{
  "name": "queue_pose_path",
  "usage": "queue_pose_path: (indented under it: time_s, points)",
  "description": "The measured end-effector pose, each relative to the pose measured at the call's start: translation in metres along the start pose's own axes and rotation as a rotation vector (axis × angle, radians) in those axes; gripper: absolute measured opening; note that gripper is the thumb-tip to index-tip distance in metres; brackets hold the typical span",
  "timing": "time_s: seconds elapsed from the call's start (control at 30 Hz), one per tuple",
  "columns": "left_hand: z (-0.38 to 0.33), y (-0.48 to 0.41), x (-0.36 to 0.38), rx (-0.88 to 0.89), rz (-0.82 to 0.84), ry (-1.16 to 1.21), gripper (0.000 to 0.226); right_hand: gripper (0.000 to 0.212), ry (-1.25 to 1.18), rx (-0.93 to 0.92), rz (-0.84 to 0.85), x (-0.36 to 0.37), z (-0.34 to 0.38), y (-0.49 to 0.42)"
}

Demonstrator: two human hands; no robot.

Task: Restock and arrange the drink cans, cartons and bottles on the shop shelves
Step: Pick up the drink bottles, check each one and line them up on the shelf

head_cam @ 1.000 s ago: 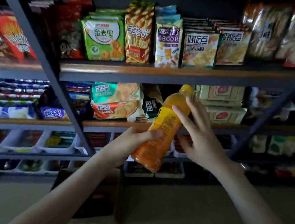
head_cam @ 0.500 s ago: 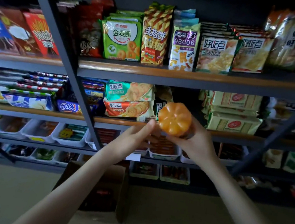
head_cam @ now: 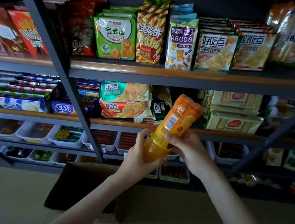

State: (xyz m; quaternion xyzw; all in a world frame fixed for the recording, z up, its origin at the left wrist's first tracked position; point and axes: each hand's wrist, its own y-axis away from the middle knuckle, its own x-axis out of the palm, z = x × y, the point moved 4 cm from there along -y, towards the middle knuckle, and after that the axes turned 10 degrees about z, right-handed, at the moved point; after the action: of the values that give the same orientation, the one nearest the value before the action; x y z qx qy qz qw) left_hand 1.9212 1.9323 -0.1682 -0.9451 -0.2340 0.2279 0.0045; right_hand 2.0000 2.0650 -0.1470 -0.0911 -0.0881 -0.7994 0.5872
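While it leans toward the upper right at the frame's centre, the orange drink bottle [head_cam: 174, 122] is gripped by the left hand [head_cam: 137, 158], curled round its lower end, and by the right hand [head_cam: 190, 151] at mid-label, in front of the middle shelf [head_cam: 232, 135] stacked with biscuit packets [head_cam: 126, 100].

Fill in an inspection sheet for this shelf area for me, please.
Surface: middle shelf, wood-edged, stocked with biscuit packs; dark gap behind the bottle.
Job's things: orange drink bottle tilted, off the shelf, held in both hands.
Clutter: cardboard box on the floor.
Grippers: left hand grips the bottle's lower end; right hand grips its label.
Cables: nothing seen.
Surroundings: snack packets on the upper shelf; white trays lower down; dim light.
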Motion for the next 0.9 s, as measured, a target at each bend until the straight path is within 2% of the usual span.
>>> queue_pose_path:
  time_s: [0.13, 0.17, 0.27, 0.33, 0.4, 0.47, 0.6, 0.7, 0.77, 0.83, 0.9]
  points:
    - [-0.002, 0.005, -0.004, -0.021, -0.106, 0.079, 0.063, 0.048, 0.194, -0.006, -0.032, -0.002, 0.003, 0.0]
    - [-0.002, 0.004, -0.006, -0.034, -0.117, 0.073, 0.061, 0.054, 0.287, -0.021, -0.087, -0.005, 0.003, 0.0]
    - [-0.002, 0.001, -0.007, -0.089, -0.128, 0.091, 0.059, 0.092, 0.662, -0.074, -0.353, -0.014, 0.007, 0.008]
    - [-0.001, 0.0, -0.01, -0.12, -0.136, 0.125, 0.054, 0.105, 1.03, -0.23, -0.416, -0.018, 0.015, 0.016]
    - [-0.002, -0.001, -0.014, -0.146, -0.133, 0.199, 0.051, 0.1, 1.404, -0.384, -0.286, -0.019, 0.016, 0.015]
    - [-0.006, -0.003, -0.017, -0.173, -0.091, 0.255, 0.052, 0.099, 1.632, -0.389, -0.1, -0.014, 0.009, 0.01]
    - [-0.013, -0.009, -0.025, -0.265, 0.064, 0.253, 0.039, 0.076, 1.652, -0.436, -0.069, -0.007, 0.01, 0.003]
    - [-0.02, -0.009, -0.033, -0.366, 0.126, 0.269, 0.032, 0.076, 1.664, -0.444, 0.071, -0.005, 0.006, 0.004]
    - [-0.025, -0.007, -0.04, -0.426, 0.198, 0.28, 0.028, 0.073, 1.614, -0.47, 0.104, -0.006, 0.005, 0.005]
    - [-0.032, -0.005, -0.051, -0.457, 0.255, 0.381, 0.03, 0.068, 1.367, -0.435, 0.085, -0.005, 0.009, 0.008]
    - [-0.037, -0.005, -0.06, -0.418, 0.237, 0.495, 0.045, 0.068, 1.029, -0.338, -0.017, -0.006, 0.015, 0.012]
